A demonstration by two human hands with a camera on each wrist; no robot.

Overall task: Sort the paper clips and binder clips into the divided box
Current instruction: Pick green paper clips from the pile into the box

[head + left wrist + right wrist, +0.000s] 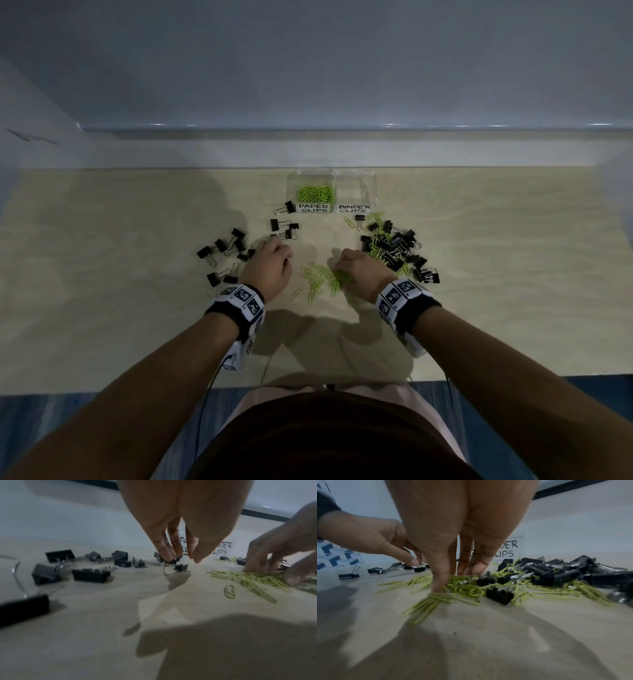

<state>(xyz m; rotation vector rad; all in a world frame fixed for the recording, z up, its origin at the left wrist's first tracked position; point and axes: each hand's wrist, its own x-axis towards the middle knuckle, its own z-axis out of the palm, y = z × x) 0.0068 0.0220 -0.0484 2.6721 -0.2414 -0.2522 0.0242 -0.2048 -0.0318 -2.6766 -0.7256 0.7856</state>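
Fingers of the left hand point down at the tabletop, their tips pinching a black binder clip, with the thumb held a little apart beside them. Just to the left of those fingers lies a loose scatter of binder clips, black with silver handles, and a few more sit just beyond the fingertips. Over on the right hand the fingers are drawn together and pressed down onto a bunch of green paper clips, the thumb bearing on the near end of the bunch; whether any clip is actually lifted I cannot tell. More green clips fan out across the wood between the two hands, one lying off by itself. To the right of the right fingers sits a tangled heap where black binder clips and green paper clips are mixed, some touching the fingertips' side of the bunch. Beyond both sets of fingers, well apart from them, stands the clear divided box: its left compartment, labelled PAPER CLIPS, holds a mound of green clips, and its right compartment is labelled BINDER CLIPS. Both wrists carry patterned bands.
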